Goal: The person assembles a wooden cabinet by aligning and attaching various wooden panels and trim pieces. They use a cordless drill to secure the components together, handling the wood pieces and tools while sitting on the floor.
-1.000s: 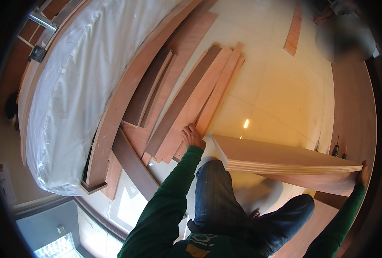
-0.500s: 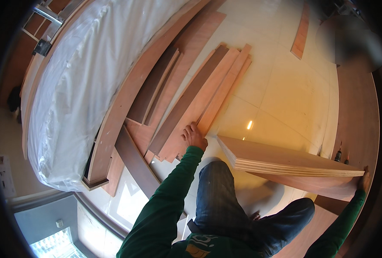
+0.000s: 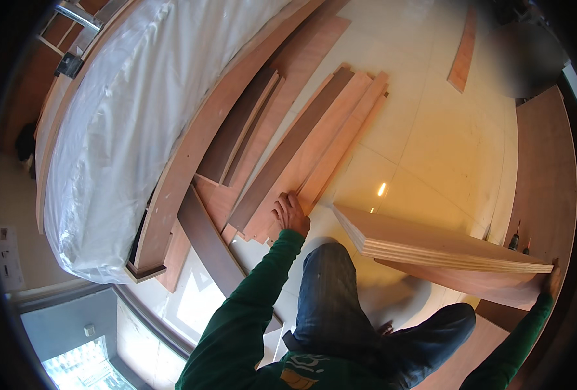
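Observation:
My left hand [image 3: 290, 214] grips the near end of a pinkish wooden board [image 3: 304, 175], fingers bent over its surface. The board lies among long planks on the floor, beside a dark brown strip [image 3: 293, 146]. Far to the right, my right hand [image 3: 552, 278] is at the end of a thick layered plywood panel [image 3: 444, 244], close to an upright wooden panel [image 3: 544, 169]; its fingers are dim and partly hidden. The plywood sits raised above the floor, with a reddish board [image 3: 464, 279] under it.
A plastic-wrapped mattress [image 3: 126, 130] in a wooden frame fills the left. More planks [image 3: 213, 231] lie beside it. Screwdriver-like tools [image 3: 514, 240] stand near the upright panel. A loose strip [image 3: 462, 52] lies on the far tiled floor. My bent knees are between my hands.
The view has shifted slightly. My left hand has come a little nearer to me, and the pinkish boards under it have slid slightly the same way. My right hand stays at the plywood's end.

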